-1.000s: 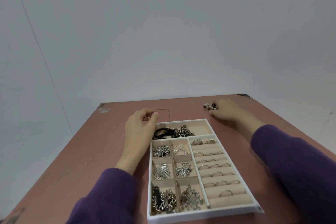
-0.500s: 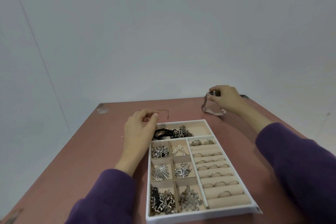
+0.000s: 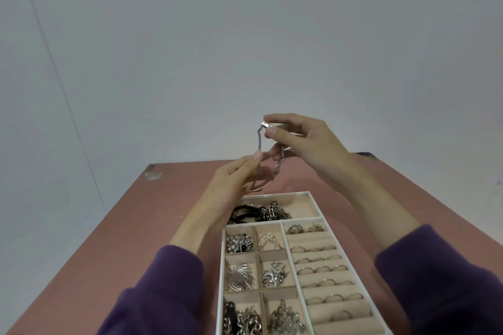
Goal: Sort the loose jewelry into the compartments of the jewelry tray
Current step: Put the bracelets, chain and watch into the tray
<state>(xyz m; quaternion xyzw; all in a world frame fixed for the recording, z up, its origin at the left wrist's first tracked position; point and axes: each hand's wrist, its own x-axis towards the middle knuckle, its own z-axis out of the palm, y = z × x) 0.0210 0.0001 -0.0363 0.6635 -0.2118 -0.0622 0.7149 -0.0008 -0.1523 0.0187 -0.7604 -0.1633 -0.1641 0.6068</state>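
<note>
A silver chain hangs along the 12-to-6 line above the bench, the grip of the right hand pinching its clasp end, that of the left hand pinching lower down, the jewelry tray at 6 o'clock.

Left hand and right hand raised close, both seemingly pinching

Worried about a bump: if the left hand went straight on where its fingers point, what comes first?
Likely the right hand, holding the same bracelet just beyond the left hand; depth is unclear.
</note>
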